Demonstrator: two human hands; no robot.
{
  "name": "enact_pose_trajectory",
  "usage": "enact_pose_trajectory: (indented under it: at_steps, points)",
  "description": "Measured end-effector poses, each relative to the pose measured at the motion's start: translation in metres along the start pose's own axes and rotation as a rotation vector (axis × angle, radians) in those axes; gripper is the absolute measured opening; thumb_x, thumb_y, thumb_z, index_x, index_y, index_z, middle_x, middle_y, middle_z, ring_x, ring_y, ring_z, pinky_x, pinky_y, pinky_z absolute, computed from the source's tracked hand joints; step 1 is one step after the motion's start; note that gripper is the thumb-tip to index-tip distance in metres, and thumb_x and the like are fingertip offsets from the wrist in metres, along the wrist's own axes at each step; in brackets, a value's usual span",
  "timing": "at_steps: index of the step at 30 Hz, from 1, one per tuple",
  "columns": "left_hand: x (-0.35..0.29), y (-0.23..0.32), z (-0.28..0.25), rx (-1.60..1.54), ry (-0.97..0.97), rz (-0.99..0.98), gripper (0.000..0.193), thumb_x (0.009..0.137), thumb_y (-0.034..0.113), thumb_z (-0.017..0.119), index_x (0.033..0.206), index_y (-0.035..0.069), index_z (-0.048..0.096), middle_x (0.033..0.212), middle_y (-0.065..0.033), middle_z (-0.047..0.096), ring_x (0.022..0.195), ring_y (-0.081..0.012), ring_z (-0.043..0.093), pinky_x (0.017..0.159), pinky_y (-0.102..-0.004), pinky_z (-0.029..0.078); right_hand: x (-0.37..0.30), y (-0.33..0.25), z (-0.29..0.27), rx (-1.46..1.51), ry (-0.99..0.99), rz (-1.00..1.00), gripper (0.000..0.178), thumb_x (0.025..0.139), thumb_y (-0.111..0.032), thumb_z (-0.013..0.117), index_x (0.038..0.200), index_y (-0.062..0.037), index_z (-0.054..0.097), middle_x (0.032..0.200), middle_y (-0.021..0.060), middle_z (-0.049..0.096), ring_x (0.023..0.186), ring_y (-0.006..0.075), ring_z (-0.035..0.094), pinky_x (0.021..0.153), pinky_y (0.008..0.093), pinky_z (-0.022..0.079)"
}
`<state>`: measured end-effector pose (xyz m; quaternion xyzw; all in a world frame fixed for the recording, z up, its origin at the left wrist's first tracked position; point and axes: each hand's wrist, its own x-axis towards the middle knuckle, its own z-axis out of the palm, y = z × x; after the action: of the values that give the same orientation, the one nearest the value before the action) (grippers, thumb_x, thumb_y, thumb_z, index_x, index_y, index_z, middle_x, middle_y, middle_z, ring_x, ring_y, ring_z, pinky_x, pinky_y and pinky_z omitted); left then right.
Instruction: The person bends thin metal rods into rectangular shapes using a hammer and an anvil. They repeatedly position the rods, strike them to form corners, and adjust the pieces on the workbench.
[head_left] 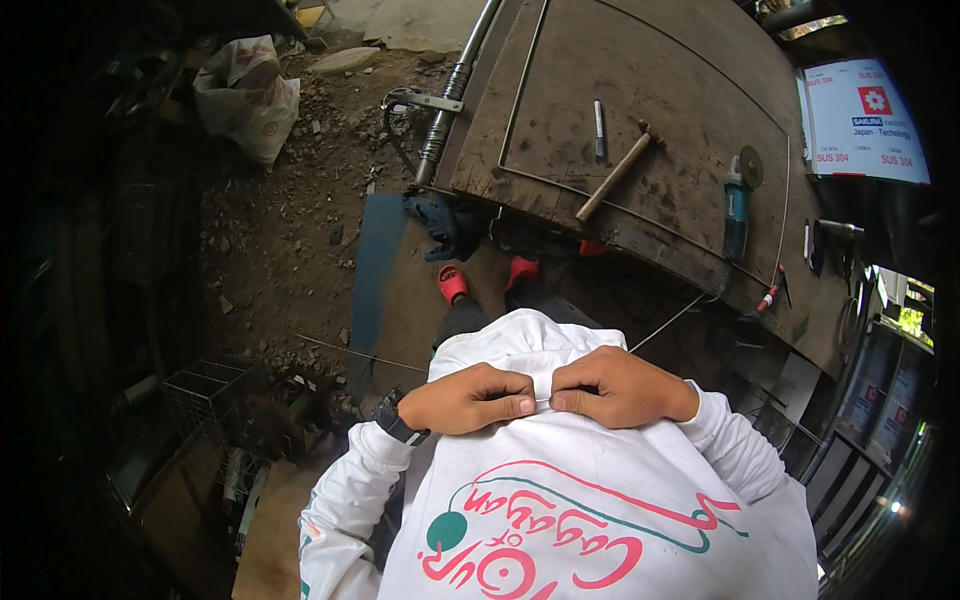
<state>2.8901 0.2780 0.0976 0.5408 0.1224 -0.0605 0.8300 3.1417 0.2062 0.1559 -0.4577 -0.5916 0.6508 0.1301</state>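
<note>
Person's left hand (468, 398) and right hand (622, 388), fingers closed, pinch the white shirt (580, 455) worn on the torso; 1 hammer (614, 178) lies on the table (690, 95) ahead.

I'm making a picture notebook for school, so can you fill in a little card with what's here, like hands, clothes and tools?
Left grip: closed, seemingly around a thin grey metal rod
Right grip: closed, seemingly on that rod too
Rod: slants out beyond both grips
Clothes: white long-sleeved cloth top with pink and green print; red slip-on shoes
Wrist: black strapped watch, left
Table: broad flat brown table
On it: wooden-handled hammer, teal angle grinder with round disc, slim dark marker
</note>
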Motion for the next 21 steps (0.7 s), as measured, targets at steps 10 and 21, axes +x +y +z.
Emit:
enact_pose_trajectory:
  at_steps: [10,21]
  points:
    - [0.003,0.003,0.008,0.005,0.074,-0.046,0.035,0.106,0.035,0.059,0.096,0.002,0.069,0.073,-0.0005,0.059,0.069,-0.0099,0.048,0.068,-0.0297,0.043,-0.005,-0.012,0.008,-0.135,0.033,0.15,0.02,0.096,-0.025,0.067,0.088,-0.007,0.073,0.068,0.0151,0.067,0.06,0.0313,0.063,0.058,0.0388,0.045]
    - [-0.014,0.027,0.036,0.367,0.284,-0.046,0.024,0.096,0.033,0.07,0.095,0.011,0.077,0.07,-0.0109,0.069,0.061,-0.0327,0.063,0.058,-0.0403,0.046,-0.013,-0.027,0.021,-0.314,0.082,0.114,0.023,0.086,-0.022,0.068,0.068,-0.0068,0.069,0.058,0.0149,0.062,0.054,0.0362,0.061,0.055,0.0467,0.044]
